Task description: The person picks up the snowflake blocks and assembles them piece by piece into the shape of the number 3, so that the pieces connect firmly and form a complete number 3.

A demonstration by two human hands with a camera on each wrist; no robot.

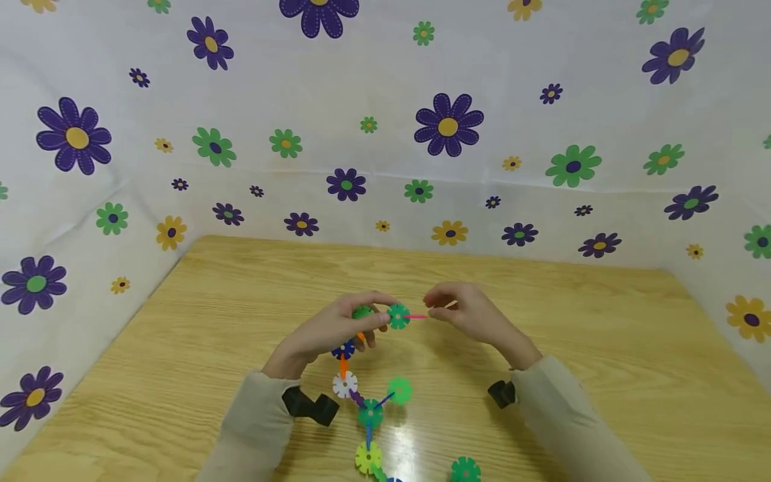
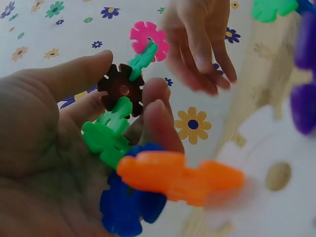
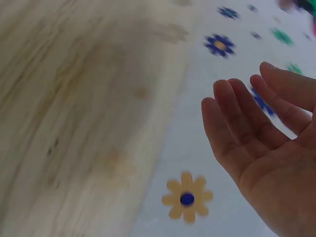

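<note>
My left hand (image 1: 337,328) grips a chain of slotted plastic snowflake discs, thumb and fingers around a dark brown disc (image 2: 109,91). Beyond the fingertips the chain ends in a green disc (image 1: 398,316) and a pink disc (image 2: 143,35), which stands edge-on in the head view. Below the grip hang a blue disc (image 2: 123,207), an orange disc (image 2: 168,173) and a white disc (image 1: 345,376). My right hand (image 1: 472,318) hovers by the pink disc, fingers loosely bent, with nothing in its palm in the right wrist view.
More of the chain trails toward me over the wooden table (image 1: 602,321), with a teal disc (image 1: 370,420), a light green branch disc (image 1: 400,390) and a yellow disc (image 1: 364,462). A separate green disc (image 1: 466,470) lies at the front edge of view. Flower-printed cloth (image 1: 385,80) surrounds the table.
</note>
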